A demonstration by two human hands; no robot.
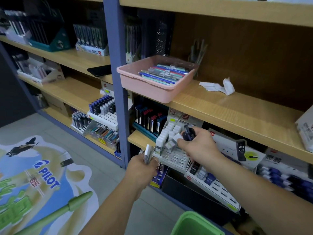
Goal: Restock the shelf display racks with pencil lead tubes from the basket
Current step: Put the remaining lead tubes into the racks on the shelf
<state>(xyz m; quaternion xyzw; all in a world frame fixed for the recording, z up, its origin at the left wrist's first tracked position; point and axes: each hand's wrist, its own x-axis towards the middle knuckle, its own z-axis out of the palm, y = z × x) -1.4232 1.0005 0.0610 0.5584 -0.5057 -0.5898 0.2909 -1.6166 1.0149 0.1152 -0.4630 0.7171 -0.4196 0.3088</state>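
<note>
Currently the right hand (198, 146) grips several dark lead tubes (188, 133) and also pushes a white tube (171, 143) into the display rack (176, 158). The left hand (142, 168) clutches a spare bundle (148, 154) just beside the rack. With so full a fist, probably a dark tube slips out or knocks the standing white ones over.

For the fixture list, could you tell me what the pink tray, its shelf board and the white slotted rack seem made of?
The pink tray: matt moulded plastic, rounded rim. The shelf board: wood or wood-grain laminate, satin; grain lines show. The white slotted rack: probably smooth plastic, uniform moulded slots.
</note>
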